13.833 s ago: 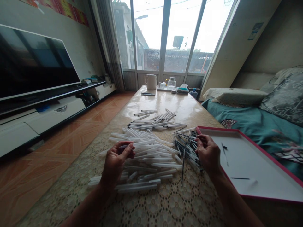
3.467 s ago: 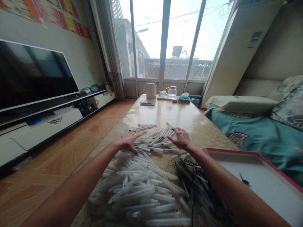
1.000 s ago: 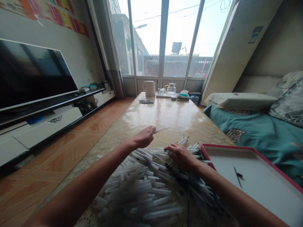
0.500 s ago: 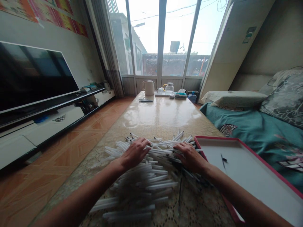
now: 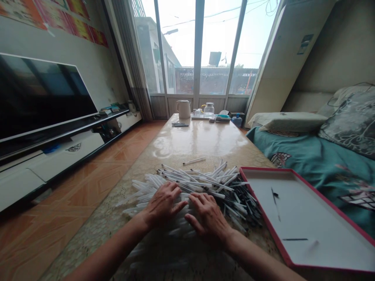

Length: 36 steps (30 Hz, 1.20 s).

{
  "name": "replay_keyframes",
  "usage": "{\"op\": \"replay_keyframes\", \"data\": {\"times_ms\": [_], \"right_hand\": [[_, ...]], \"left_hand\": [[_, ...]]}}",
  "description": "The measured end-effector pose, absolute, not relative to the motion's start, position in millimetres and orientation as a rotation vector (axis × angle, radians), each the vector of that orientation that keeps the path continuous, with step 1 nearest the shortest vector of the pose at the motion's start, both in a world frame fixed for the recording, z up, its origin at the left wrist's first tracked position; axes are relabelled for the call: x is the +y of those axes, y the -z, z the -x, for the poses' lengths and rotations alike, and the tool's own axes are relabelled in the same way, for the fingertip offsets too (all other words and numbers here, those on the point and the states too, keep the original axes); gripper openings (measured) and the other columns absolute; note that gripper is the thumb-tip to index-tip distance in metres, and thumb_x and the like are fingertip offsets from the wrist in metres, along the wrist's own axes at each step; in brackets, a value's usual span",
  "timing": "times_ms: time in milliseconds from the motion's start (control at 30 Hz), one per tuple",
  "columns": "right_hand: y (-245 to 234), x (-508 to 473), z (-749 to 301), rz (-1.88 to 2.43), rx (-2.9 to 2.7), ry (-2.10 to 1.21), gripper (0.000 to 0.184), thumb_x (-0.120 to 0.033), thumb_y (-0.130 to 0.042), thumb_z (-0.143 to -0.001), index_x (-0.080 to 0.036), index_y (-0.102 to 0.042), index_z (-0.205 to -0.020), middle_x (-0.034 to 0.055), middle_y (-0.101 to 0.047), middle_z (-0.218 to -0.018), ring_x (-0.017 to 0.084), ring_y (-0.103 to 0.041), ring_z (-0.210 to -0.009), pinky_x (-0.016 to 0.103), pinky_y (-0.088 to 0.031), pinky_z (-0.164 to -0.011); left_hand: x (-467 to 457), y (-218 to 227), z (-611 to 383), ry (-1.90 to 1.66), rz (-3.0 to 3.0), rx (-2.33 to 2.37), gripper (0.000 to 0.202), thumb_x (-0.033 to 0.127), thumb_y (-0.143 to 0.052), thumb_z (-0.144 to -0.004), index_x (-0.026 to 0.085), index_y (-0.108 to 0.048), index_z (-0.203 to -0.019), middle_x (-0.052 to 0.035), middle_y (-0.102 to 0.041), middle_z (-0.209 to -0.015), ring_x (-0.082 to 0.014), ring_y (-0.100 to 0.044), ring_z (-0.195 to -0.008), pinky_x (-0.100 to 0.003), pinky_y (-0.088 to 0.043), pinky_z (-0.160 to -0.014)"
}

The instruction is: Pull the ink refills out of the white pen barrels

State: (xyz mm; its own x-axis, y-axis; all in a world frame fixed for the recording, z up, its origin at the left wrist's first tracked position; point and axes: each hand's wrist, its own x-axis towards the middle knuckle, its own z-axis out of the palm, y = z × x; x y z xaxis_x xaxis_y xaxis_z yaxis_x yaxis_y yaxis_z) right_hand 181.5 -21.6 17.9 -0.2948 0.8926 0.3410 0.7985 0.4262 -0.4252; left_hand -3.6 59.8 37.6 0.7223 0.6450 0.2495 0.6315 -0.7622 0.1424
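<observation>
Both my hands lie flat on a heap of translucent white plastic pen barrels [image 5: 187, 183] on the table. My left hand [image 5: 162, 205] presses on the barrels, its fingers spread and holding nothing. Beside it, my right hand [image 5: 206, 218] rests on the near part of the heap, also with empty, spread fingers. Thin black pen refills [image 5: 243, 205] lie tangled at the heap's right side. One loose pen barrel [image 5: 193, 160] lies alone beyond the heap. Further right is a white tray with a red rim [image 5: 304, 218], holding several thin black refills [image 5: 295, 239].
The heap lies on a glossy table [image 5: 199, 142] with a lace cloth at its near end. A white jug [image 5: 183, 109] and a glass jug [image 5: 208, 108] stand at the far end. A teal-covered bed [image 5: 293, 156] runs along the right side.
My hands have come together and moved nearer me, now pressing down on the heap. The heap looks more gathered, and a single barrel now lies apart beyond it.
</observation>
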Motion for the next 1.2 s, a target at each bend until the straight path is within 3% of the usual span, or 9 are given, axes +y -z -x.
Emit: {"op": "replay_keyframes", "data": {"times_ms": [233, 733, 900, 967, 1033, 1100, 1133, 1200], "right_hand": [[1.9, -22.1, -159.8, 1.535, -2.190, -0.218, 0.056, -0.043, -0.046, -0.092, -0.014, -0.043, -0.140, 0.0161, -0.045, -0.142, 0.031, -0.044, -0.125, 0.046, -0.036, -0.102], [-2.8, -16.1, -122.5, 1.535, -2.145, -0.261, 0.052, -0.044, -0.044, -0.093, -0.017, -0.046, -0.138, 0.0140, -0.047, -0.141, 0.032, -0.045, -0.123, 0.048, -0.037, -0.102], [-8.4, -15.1, -133.8, 1.510, -2.107, -0.267, 0.044, -0.037, -0.046, -0.093, -0.016, -0.051, -0.131, 0.0137, -0.054, -0.134, 0.029, -0.049, -0.119, 0.045, -0.039, -0.099], [-12.9, -12.6, -143.9, 1.500, -2.086, -0.273, 0.037, -0.033, -0.045, -0.094, -0.016, -0.055, -0.125, 0.0131, -0.056, -0.129, 0.028, -0.050, -0.117, 0.045, -0.040, -0.098], [-16.7, -9.4, -155.5, 1.490, -2.059, -0.278, 0.032, -0.029, -0.043, -0.095, -0.016, -0.057, -0.120, 0.0129, -0.058, -0.125, 0.027, -0.052, -0.114, 0.044, -0.041, -0.096], [-18.1, -6.1, -166.2, 1.475, -2.034, -0.287, 0.029, -0.027, -0.041, -0.096, -0.017, -0.057, -0.117, 0.0129, -0.060, -0.121, 0.027, -0.053, -0.112, 0.044, -0.043, -0.094], [-17.7, -4.6, -170.6, 1.466, -2.024, -0.292, 0.028, -0.026, -0.040, -0.096, -0.017, -0.058, -0.115, 0.0129, -0.060, -0.120, 0.026, -0.053, -0.111, 0.043, -0.044, -0.093], [-15.3, -2.4, -176.6, 1.450, -2.008, -0.296, 0.026, -0.025, -0.039, -0.096, -0.018, -0.057, -0.113, 0.0128, -0.060, -0.117, 0.026, -0.055, -0.109, 0.043, -0.045, -0.091]], "left_hand": [[63.0, -31.8, 28.8, -0.428, -2.813, 1.013, 0.030, 0.044, -0.046, -0.092, 0.020, -0.061, -0.101, -0.0085, -0.064, -0.103, -0.0251, -0.056, -0.099, -0.042, -0.043, -0.092], [70.7, -30.9, 68.1, -0.444, -2.803, 0.986, 0.031, 0.042, -0.050, -0.090, 0.023, -0.063, -0.110, -0.0093, -0.065, -0.114, -0.0261, -0.057, -0.108, -0.040, -0.044, -0.095], [76.9, -31.3, 80.1, -0.474, -2.835, 0.945, 0.049, 0.048, -0.048, -0.089, 0.024, -0.051, -0.131, -0.0082, -0.059, -0.131, -0.0254, -0.050, -0.123, -0.045, -0.028, -0.110], [92.2, -28.6, 96.1, -0.518, -2.809, 1.143, 0.051, 0.050, -0.038, -0.092, 0.024, -0.047, -0.135, -0.0083, -0.053, -0.138, -0.0253, -0.043, -0.130, -0.047, -0.019, -0.114], [112.9, -22.2, 116.0, -0.539, -2.623, 1.710, 0.054, 0.048, -0.025, -0.095, 0.021, -0.045, -0.138, -0.0128, -0.048, -0.142, -0.0291, -0.036, -0.135, -0.054, -0.016, -0.112], [131.8, -13.1, 134.0, -0.299, -2.273, 2.207, 0.062, 0.052, -0.027, -0.092, 0.016, -0.041, -0.141, -0.0194, -0.040, -0.146, -0.0376, -0.032, -0.136, -0.064, -0.020, -0.104], [138.2, -8.6, 140.5, -0.262, -2.211, 2.252, 0.067, 0.052, -0.030, -0.091, 0.009, -0.039, -0.141, -0.0262, -0.041, -0.143, -0.0414, -0.036, -0.132, -0.064, -0.025, -0.101], [142.9, -1.6, 147.3, -0.240, -2.180, 2.270, 0.070, 0.054, -0.032, -0.089, 0.007, -0.037, -0.142, -0.0280, -0.042, -0.141, -0.0418, -0.042, -0.128, -0.061, -0.032, -0.097]]}}
